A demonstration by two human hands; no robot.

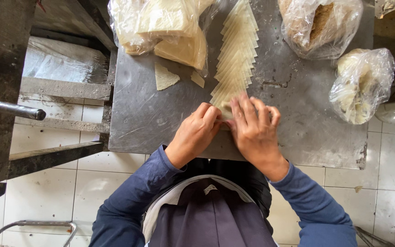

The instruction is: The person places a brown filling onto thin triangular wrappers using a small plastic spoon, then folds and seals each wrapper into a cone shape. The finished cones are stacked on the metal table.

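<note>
Wrapper row (pixel 235 55) | left hand (pixel 196 132), right hand (pixel 254 130) | each grip pinched closed on nearest wrapper (pixel 226 109)

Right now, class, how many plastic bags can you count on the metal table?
3. One bag of pale sheets at the top left, one bag of brown filling at the top right, one bag at the right edge. Others may lie out of view.

Grey scratched metal table (pixel 152 114) fills frame centre. Top centre-left, clear plastic bag of pale square sheets (pixel 161 23); just below it, two loose pale torn scraps (pixel 165 77). Top right, clear bag with brown crumbly filling (pixel 321 25); right edge, knotted clear bag of whitish shreds (pixel 362 84). White tiled floor (pixel 51 187) lower left, dark metal rod (pixel 12 109) at left.
</note>
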